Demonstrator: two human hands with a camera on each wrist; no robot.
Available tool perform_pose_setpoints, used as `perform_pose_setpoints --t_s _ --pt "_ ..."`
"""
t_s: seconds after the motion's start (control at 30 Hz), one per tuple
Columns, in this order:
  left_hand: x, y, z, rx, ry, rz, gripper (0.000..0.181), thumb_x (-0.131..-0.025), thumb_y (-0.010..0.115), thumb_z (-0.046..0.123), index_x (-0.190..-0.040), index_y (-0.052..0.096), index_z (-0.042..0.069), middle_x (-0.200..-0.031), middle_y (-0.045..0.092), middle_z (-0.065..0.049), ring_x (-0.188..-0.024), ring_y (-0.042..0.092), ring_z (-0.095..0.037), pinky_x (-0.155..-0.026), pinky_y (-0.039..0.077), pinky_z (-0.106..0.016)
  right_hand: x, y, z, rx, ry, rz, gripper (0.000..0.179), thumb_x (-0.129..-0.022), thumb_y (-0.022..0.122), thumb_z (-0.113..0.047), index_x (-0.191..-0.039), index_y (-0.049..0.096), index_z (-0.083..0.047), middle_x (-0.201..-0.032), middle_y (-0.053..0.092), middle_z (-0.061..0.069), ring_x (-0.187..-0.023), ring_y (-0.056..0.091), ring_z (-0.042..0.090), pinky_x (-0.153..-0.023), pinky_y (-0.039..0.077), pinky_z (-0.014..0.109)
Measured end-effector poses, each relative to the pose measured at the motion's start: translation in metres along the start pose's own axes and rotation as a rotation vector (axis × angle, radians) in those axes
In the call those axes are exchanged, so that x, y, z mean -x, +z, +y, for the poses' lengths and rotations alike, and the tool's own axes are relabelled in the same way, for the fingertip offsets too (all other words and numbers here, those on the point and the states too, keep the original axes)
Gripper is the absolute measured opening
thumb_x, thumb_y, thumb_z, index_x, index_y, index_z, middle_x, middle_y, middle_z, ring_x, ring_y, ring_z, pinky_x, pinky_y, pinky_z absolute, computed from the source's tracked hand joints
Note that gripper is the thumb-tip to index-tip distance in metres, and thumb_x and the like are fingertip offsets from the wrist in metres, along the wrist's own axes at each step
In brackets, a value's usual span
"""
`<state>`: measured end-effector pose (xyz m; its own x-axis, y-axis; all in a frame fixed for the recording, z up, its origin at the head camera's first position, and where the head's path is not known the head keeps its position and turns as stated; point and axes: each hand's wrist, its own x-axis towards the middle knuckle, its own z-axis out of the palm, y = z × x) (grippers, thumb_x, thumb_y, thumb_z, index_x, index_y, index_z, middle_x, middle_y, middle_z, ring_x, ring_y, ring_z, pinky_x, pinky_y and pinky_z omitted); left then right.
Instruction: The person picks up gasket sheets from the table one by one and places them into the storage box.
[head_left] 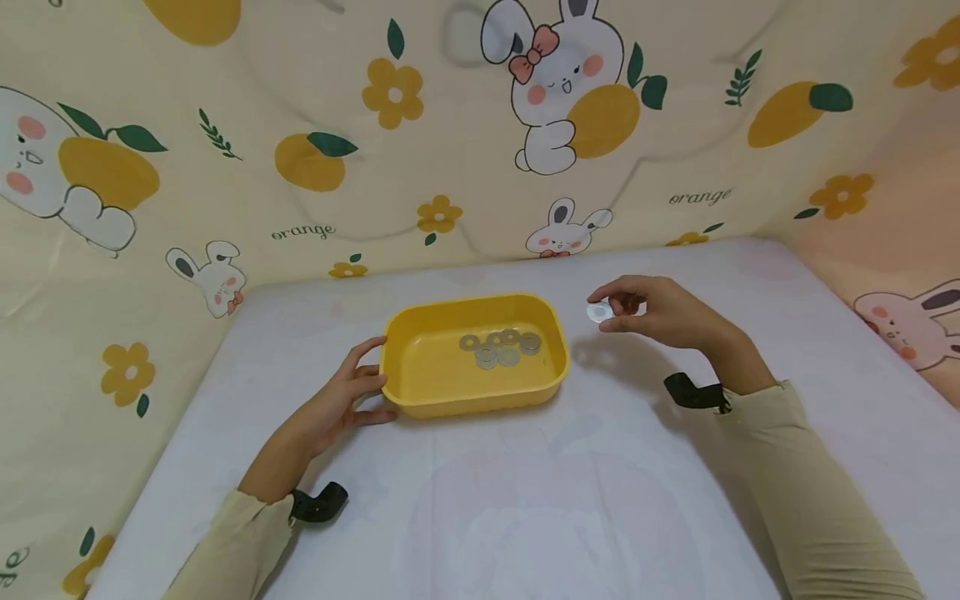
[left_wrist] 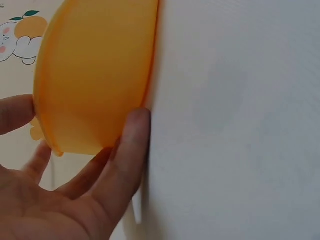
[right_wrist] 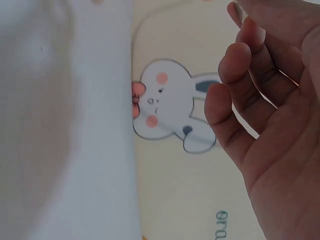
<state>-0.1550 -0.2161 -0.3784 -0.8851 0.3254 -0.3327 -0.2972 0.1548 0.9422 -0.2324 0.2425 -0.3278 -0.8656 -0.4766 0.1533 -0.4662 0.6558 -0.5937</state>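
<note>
At its left end, a yellow plastic basin (head_left: 420, 408) is held by my left hand (head_left: 341, 400), index finger at the rim and thumb low against the side. The left wrist view shows the fingers (left_wrist: 131, 145) spread across the basin's end wall (left_wrist: 100, 95). Several flat metal washers (head_left: 508, 357) lie inside the basin, some overlapping, mostly toward its right half. Just right of the basin, my right hand (head_left: 660, 312) pinches one shiny washer (head_left: 599, 312) between thumb and fingertips, above the table. In the right wrist view, the right hand (right_wrist: 275, 100) hides that washer.
A white cloth covers the table (head_left: 525, 500) in front of and around the basin. Behind it rises a cream curtain (head_left: 465, 158) printed with rabbits and oranges. Black bands with small dark cameras (head_left: 322, 502) sit on both wrists.
</note>
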Motion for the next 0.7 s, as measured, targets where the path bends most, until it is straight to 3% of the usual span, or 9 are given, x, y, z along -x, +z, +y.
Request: perform_pose_setpoints --t_s 0.33,0.7 --pt "0.003 -0.006 -0.003 0.033 0.013 -0.037 0.066 -0.104 0.047 0.019 -0.157 0.010 0.033 -0.156 0.028 -0.019 -0.128 0.050 -0.027 -0.099 0.057 -0.046 -0.017 0.025 -0.015 -0.001 -0.084 -0.122 0.035 -0.085 0.079 -0.029 -0.117 0.069 -0.018 -0.085 0.055 -0.003 -0.086 0.053 0.014 -0.074 0.048 0.022" --pt "0.001 -0.005 0.001 0.046 -0.008 -0.026 0.065 -0.104 0.046 0.018 -0.157 0.010 0.034 -0.156 0.030 -0.018 -0.123 0.055 -0.026 -0.100 0.056 -0.047 -0.042 0.042 -0.042 0.016 -0.134 -0.216 0.034 -0.087 0.078 -0.028 -0.118 0.068 -0.017 -0.085 0.058 -0.003 -0.084 0.052 0.016 -0.071 0.045 0.025"
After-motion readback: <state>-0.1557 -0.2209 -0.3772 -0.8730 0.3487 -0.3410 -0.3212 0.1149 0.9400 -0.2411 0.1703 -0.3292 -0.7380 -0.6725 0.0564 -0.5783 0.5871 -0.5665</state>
